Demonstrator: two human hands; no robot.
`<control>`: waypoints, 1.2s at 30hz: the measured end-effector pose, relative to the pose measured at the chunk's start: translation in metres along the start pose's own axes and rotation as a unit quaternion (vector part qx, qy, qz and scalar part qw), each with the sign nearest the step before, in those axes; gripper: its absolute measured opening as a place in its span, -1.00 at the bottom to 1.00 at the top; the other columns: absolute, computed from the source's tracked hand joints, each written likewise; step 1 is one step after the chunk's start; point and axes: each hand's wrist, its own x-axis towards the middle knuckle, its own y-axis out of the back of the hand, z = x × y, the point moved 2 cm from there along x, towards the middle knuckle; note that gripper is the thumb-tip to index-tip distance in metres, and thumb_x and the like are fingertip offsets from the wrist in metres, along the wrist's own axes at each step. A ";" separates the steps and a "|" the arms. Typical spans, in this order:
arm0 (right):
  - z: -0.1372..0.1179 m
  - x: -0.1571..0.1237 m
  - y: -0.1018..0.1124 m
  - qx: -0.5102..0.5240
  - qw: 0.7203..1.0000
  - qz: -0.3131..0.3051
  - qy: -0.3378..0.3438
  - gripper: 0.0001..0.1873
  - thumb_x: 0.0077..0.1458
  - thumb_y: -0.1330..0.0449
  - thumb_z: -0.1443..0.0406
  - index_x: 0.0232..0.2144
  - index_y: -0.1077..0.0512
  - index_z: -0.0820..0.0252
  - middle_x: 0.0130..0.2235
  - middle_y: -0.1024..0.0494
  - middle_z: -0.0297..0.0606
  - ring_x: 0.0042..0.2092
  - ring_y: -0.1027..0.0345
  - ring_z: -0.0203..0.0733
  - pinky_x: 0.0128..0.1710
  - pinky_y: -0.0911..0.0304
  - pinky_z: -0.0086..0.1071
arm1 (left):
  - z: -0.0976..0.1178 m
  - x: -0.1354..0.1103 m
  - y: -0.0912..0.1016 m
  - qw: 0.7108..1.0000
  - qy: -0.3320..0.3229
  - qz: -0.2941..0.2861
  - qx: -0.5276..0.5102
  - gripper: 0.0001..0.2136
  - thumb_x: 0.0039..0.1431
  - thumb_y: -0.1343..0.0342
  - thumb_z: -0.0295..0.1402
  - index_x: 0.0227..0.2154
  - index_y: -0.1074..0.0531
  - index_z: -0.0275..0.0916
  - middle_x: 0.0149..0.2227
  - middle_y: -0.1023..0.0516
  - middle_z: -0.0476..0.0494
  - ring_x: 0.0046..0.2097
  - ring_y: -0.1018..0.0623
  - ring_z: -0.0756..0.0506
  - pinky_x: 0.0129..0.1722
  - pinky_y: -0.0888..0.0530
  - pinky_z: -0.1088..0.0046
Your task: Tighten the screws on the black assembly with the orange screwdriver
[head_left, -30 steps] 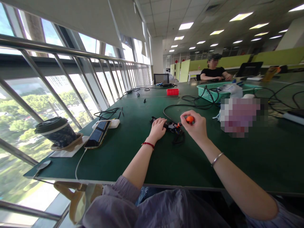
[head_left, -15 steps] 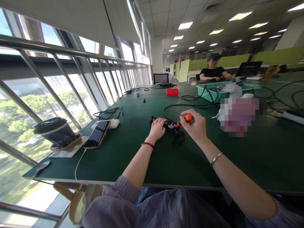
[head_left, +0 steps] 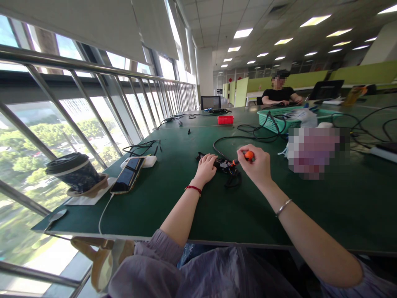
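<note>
My left hand (head_left: pixel 204 170) is closed over the left part of a black device (head_left: pixel 224 165), which lies on the green table (head_left: pixel 173 198). A black cable runs from the device toward the back, and a dark loop lies beside it. My right hand (head_left: pixel 257 166) grips an orange-and-black screwdriver (head_left: pixel 249 156) by its handle. The shaft points left toward the device's right end, where a bit of orange shows. I cannot tell exactly where the tip touches.
At left are a phone (head_left: pixel 127 176), a white case (head_left: pixel 150 161), a lidded cup (head_left: pixel 76 171) and a spoon (head_left: pixel 57 215). Further back stand a red box (head_left: pixel 226 120) and a green basket (head_left: pixel 273 124) among cables. A person (head_left: pixel 279 93) sits across the table.
My right hand has turned slightly around the screwdriver handle, its fingers curling further, and the handle shows at a different angle. My left hand and the device stay in place.
</note>
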 end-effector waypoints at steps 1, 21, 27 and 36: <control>-0.001 0.000 0.001 -0.001 1.000 0.002 0.008 -0.88 0.05 -0.12 0.23 -0.46 -0.41 0.12 -0.51 -0.48 -0.32 -0.45 -0.33 -0.20 -0.34 -0.23 -0.31 | 0.000 0.000 0.000 1.000 0.000 -0.001 0.000 -0.53 0.15 0.10 -0.54 0.14 -0.26 -0.22 0.22 -0.30 -0.11 0.30 -0.15 -0.14 0.32 -0.10 0.21; -0.002 0.000 0.002 -0.015 0.999 0.029 -0.010 -0.74 0.09 -0.09 0.15 -0.57 -0.32 0.12 -0.60 -0.39 -0.33 -0.55 -0.24 -0.25 -0.48 -0.13 -0.38 | 0.000 0.000 0.000 1.000 -0.004 0.000 0.003 -0.51 0.14 0.10 -0.54 0.15 -0.26 -0.22 0.23 -0.30 -0.12 0.30 -0.15 -0.14 0.32 -0.09 0.21; -0.003 -0.001 0.001 0.001 1.000 0.012 -0.011 -0.75 0.11 -0.08 0.13 -0.52 -0.34 0.10 -0.56 -0.44 -0.32 -0.49 -0.32 -0.22 -0.43 -0.22 -0.37 | 0.001 -0.001 0.001 1.000 -0.004 -0.003 -0.001 -0.52 0.14 0.10 -0.54 0.15 -0.25 -0.21 0.23 -0.29 -0.13 0.30 -0.14 -0.13 0.32 -0.09 0.21; -0.002 -0.002 -0.001 -0.007 1.000 0.004 -0.020 -0.75 0.11 -0.10 0.12 -0.52 -0.34 0.11 -0.58 -0.42 -0.33 -0.51 -0.33 -0.23 -0.44 -0.22 -0.38 | 0.001 -0.001 0.000 1.000 -0.006 -0.002 0.001 -0.52 0.14 0.11 -0.54 0.15 -0.26 -0.23 0.23 -0.29 -0.14 0.30 -0.14 -0.14 0.32 -0.09 0.21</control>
